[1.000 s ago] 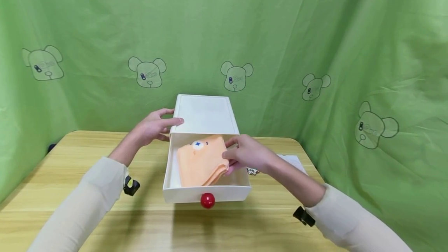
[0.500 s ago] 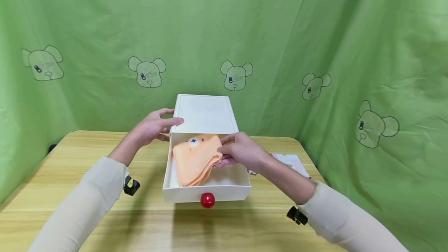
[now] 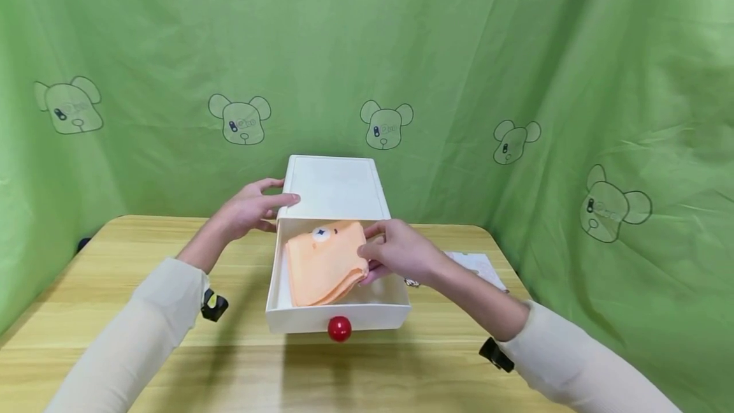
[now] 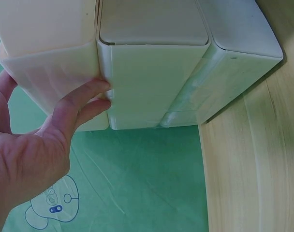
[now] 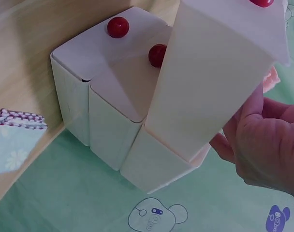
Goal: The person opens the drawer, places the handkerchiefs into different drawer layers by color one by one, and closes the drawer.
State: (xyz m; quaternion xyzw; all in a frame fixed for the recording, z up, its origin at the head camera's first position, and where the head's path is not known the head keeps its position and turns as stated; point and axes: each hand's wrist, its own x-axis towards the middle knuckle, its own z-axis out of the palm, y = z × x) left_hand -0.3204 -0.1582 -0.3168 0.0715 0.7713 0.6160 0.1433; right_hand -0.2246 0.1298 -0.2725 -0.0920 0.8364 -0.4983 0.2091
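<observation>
A white drawer unit (image 3: 335, 187) stands on the table, its top drawer (image 3: 298, 319) pulled out toward me by a red ball knob's (image 3: 339, 329) side. Inside that drawer lies a folded orange towel (image 3: 323, 263) with a small face print. My right hand (image 3: 404, 250) pinches the towel's right edge, thumb above and fingers partly hidden behind it. At the unit's left side, my left hand (image 3: 246, 209) steadies it with the thumb on top; in the left wrist view two extended fingers (image 4: 86, 96) press the side wall.
Two lower drawers with red knobs (image 5: 118, 27) are pushed in below the top one. A flower-printed folded cloth (image 3: 476, 266) lies on the wooden table (image 3: 189, 349) right of the unit. Green curtain (image 3: 321, 37) hangs close behind and at both sides.
The towel shifted left in the drawer with my right hand, then slightly back right, and lies flatter now. My left hand and the drawer unit stay in place.
</observation>
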